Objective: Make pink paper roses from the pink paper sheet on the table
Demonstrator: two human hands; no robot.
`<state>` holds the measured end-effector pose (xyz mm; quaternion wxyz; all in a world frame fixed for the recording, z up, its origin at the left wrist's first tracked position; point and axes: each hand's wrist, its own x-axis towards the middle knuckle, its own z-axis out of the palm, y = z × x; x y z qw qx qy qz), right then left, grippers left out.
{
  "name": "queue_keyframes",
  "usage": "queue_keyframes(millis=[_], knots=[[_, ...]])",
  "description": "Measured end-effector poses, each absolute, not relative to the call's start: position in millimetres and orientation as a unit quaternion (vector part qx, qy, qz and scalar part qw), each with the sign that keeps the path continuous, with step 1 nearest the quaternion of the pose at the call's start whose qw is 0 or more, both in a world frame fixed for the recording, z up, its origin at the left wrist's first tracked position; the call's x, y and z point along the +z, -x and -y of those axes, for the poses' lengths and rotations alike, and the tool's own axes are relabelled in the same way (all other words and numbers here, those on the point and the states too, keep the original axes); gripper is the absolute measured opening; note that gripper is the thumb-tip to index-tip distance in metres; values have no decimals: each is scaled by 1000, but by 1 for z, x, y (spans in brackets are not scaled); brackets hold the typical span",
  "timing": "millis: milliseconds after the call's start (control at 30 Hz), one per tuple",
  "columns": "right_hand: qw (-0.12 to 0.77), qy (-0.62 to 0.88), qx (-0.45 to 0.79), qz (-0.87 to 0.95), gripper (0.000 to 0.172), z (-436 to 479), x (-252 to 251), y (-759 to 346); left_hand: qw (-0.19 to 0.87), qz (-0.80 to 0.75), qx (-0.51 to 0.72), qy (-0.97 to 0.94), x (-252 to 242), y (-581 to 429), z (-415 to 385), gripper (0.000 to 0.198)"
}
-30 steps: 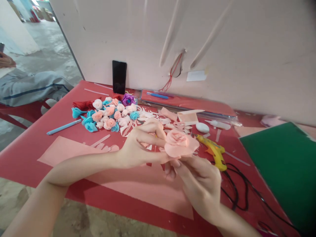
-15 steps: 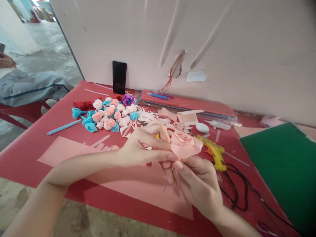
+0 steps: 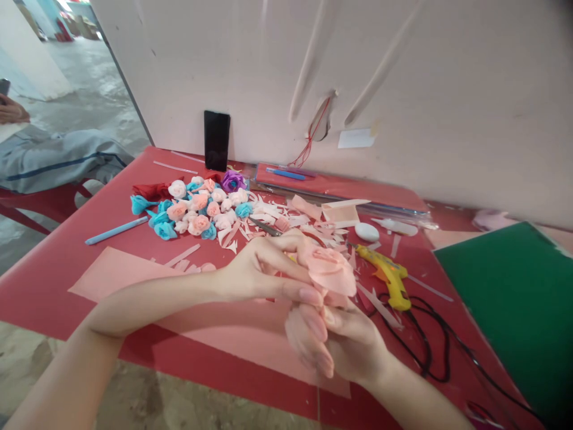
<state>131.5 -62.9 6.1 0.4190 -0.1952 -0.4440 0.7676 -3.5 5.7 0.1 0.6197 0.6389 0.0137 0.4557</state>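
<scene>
A pale pink paper rose is held upright above the red table, its petals tilted slightly towards me. My left hand has its fingers closed on the left side and base of the rose. Just below the bloom, my right hand pinches the rose's base, its fingertips meeting those of the left. The lower fingers are partly smeared by motion. Behind the hands lie scissors, partly hidden, among pink and white paper scraps. A large pink paper sheet is spread under my forearms.
Several paper flowers are heaped at the left. A yellow glue gun with a black cord lies at the right, beside a green board. A phone leans against the back panel. A person's leg is at far left.
The rose has moved slightly left and down and tilted. My right hand has turned and shifted left and down, uncovering paper strips by the glue gun. My left hand has barely moved.
</scene>
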Motion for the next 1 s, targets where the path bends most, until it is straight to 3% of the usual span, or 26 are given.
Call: queue_keyframes(millis=[133, 300, 400, 600, 767, 867, 1000], knots=[[447, 238, 728, 463, 27, 64, 7, -136, 559, -69, 508, -651, 2, 2, -1, 13], [488, 412, 401, 657, 20, 64, 21, -139, 367, -96, 603, -702, 5, 1, 1, 18], [489, 430, 264, 712, 23, 63, 27, -138, 331, -109, 596, -723, 8, 2, 1, 20], [499, 408, 182, 743, 23, 65, 25, -139, 429, -121, 529, -722, 16, 6, 2, 25], [510, 413, 163, 737, 23, 67, 23, -138, 587, -186, 480, -624, 17, 4, 6, 9], [505, 434, 156, 730, 27, 67, 24, -137, 668, -214, 468, -538, 17, 3, 9, 9], [496, 450, 184, 719, 28, 67, 25, -136, 717, -197, 436, -508, 18, 4, 12, 4]])
